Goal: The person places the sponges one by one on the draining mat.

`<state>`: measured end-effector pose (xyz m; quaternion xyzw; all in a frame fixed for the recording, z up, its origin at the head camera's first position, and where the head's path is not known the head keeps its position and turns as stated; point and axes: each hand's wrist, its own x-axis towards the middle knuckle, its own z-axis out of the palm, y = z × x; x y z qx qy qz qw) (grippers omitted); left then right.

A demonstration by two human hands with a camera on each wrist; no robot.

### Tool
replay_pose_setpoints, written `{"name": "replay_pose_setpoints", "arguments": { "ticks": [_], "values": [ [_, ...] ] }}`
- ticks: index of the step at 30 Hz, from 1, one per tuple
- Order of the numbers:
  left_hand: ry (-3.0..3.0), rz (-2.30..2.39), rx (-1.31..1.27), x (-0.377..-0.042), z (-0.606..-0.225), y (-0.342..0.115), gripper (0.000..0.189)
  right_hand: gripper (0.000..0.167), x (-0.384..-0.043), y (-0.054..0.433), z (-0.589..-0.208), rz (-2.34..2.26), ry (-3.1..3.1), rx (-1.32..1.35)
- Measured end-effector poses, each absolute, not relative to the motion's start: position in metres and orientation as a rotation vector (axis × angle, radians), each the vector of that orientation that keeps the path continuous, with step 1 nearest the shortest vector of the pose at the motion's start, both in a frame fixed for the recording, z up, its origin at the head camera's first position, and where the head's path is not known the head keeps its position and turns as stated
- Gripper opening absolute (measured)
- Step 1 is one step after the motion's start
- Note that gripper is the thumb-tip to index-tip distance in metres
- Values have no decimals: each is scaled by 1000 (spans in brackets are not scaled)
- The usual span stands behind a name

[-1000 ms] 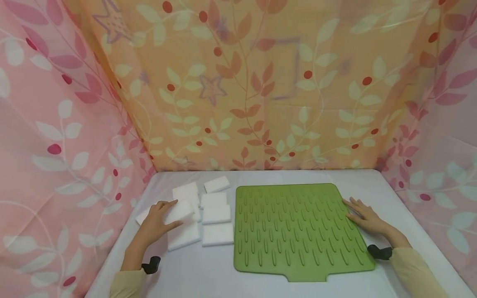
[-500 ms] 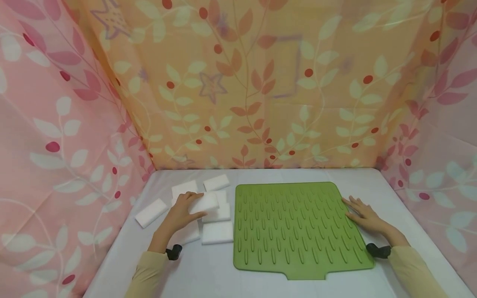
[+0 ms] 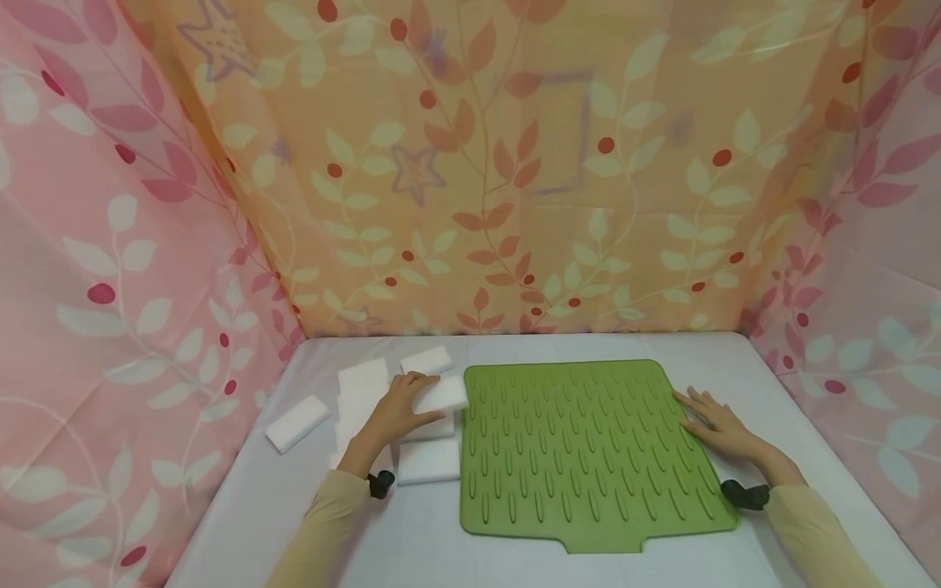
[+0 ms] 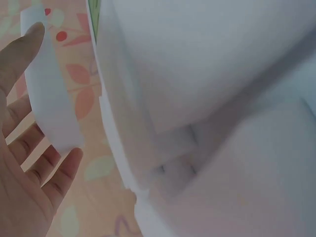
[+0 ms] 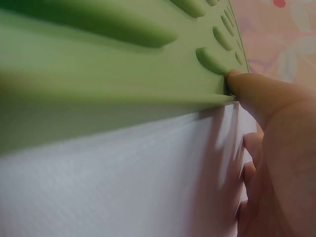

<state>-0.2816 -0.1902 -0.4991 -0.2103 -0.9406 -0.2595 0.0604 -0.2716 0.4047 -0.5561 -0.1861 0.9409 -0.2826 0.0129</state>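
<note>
white sponge block (image 3: 442, 394) is held in the left hand (image 3: 394, 412), pinched between thumb and curled fingers (image 4: 19, 49), and is carried just at the left edge of the green ridged mat (image 3: 588, 453), above the other blocks. in the left wrist view the same block (image 4: 52, 94) is seen as a narrow white slab gripped between a fingertip at its top and the thumb at its lower end. the right hand (image 3: 716, 425) is laid flat on the right edge of the mat, its fingers (image 3: 694, 406) stretched out and holding nothing; in the right wrist view a fingertip (image 5: 242, 84) is pressed against the rim of the mat (image 5: 113, 74) where it meets the white desk (image 5: 108, 182).

more white blocks are gathered on the desk (image 3: 412, 523) just left of the mat: one at the back (image 3: 427, 359), one near the front (image 3: 429, 461), a larger one (image 3: 363, 382) behind the left hand, and others partly hidden beneath it. a single block (image 3: 297, 423) is lying apart, further to the left. the desk is enclosed on three sides by leaf-patterned cloth (image 3: 515, 180), orange at the back and pink at the sides. cream sleeves (image 3: 323, 531) are worn on both arms.
</note>
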Motion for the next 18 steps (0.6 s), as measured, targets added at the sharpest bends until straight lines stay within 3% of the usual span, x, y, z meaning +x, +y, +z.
{"name": "replay_pose_setpoints", "arguments": {
  "ticks": [18],
  "values": [
    [-2823,-670,-769,-319,-502,-148,63,57,-270,403,-556,-893,2946,-596]
  ]
}}
